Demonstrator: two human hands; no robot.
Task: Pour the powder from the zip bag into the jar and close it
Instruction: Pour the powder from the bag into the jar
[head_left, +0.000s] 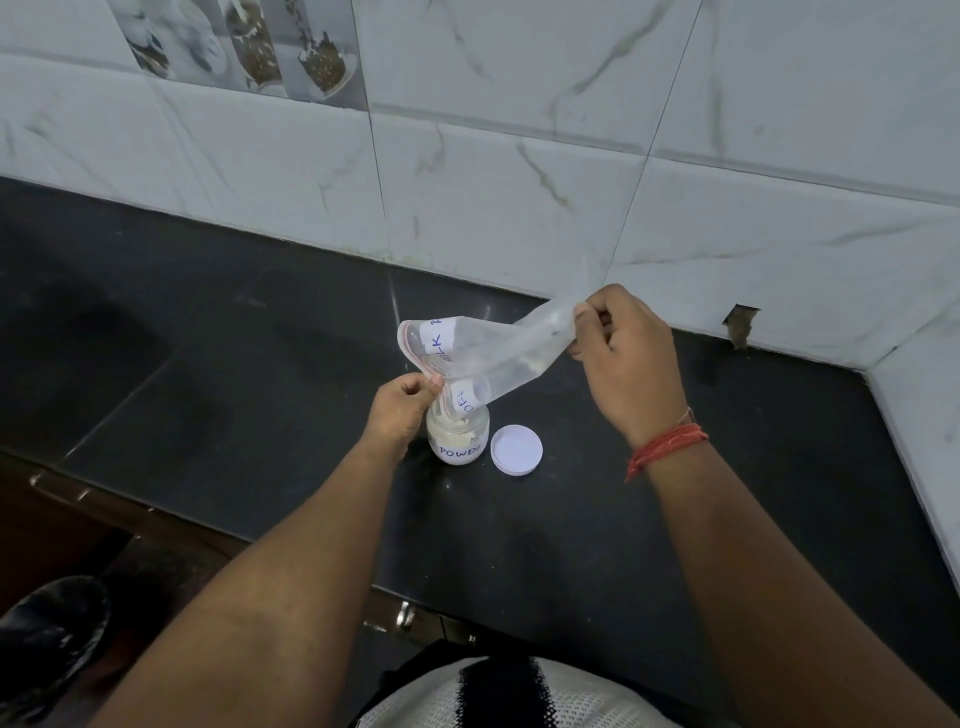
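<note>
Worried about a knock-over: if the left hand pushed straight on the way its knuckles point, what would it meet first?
Likely the zip bag's mouth, which the left hand already pinches, then the open jar just beyond; depth is unclear.

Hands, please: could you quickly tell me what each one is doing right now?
Left hand: closed, pinching the mouth of the zip bag over the jar.
Right hand: closed, holding up the bag's bottom end.

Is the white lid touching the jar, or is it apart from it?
Apart. The head view shows the white lid lying flat on the counter beside the jar, with a dark strip of counter between them.
</note>
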